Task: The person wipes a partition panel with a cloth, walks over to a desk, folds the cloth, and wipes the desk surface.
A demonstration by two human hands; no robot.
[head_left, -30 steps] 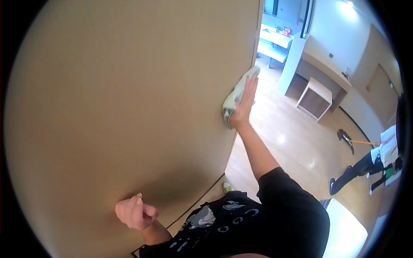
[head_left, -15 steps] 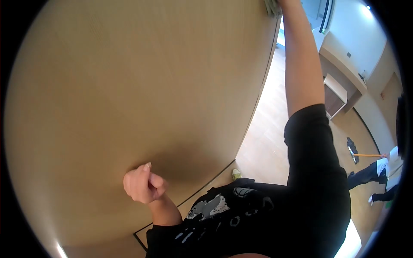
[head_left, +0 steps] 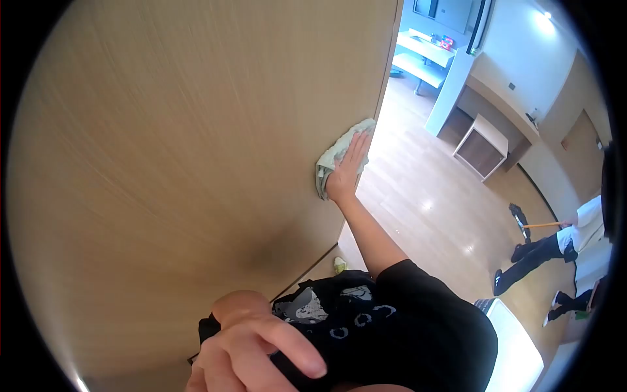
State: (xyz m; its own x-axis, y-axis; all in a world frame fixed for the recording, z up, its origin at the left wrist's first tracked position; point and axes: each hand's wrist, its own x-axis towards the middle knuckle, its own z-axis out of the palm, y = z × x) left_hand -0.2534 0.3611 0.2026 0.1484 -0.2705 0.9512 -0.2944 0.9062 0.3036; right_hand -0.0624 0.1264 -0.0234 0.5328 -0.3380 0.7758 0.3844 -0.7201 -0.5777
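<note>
A pale, crumpled cleaning cloth [head_left: 334,151] lies against a tall light-wood panel [head_left: 215,111], close to its right edge. My right hand [head_left: 351,163] presses it there with the fingers stretched out flat over the fabric. Close to the camera at the bottom is my left hand [head_left: 245,349], its fingers apart and loosely bent, with nothing seen in it. Part of that hand is cut off by the frame's lower edge.
Beyond the panel's edge, wood flooring [head_left: 418,196] leads to a washbasin counter [head_left: 428,49] and a small cabinet [head_left: 483,145]. At right a person [head_left: 542,248] holds a broom [head_left: 520,219]; another person's legs [head_left: 565,306] show nearby. A white surface [head_left: 516,346] stands behind me.
My right hand has come down along the panel's right edge with the cloth. My left hand, curled before, has come nearer the camera and its fingers have spread.
</note>
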